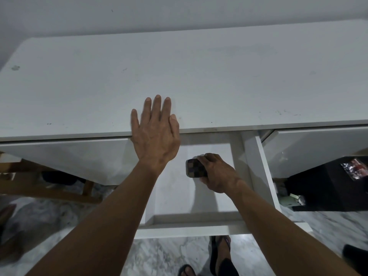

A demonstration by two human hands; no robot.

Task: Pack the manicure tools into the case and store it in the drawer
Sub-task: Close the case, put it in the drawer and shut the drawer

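Note:
A small brown checkered manicure case (pixel 194 167) is closed and sits inside the pulled-out white drawer (pixel 187 222), near its middle. My right hand (pixel 218 173) grips the case from the right, fingers curled over its top edge. Flat on the front edge of the white desk top (pixel 199 76) lies my left hand (pixel 155 132), fingers straight and together. No loose manicure tools are visible.
A closed white drawer front (pixel 69 158) is to the left and another (pixel 314 150) to the right. A black box (pixel 328 186) stands at the right on the marble floor. A wooden chair (pixel 49 188) is at the left. My feet in sandals (pixel 221 253) are below the drawer.

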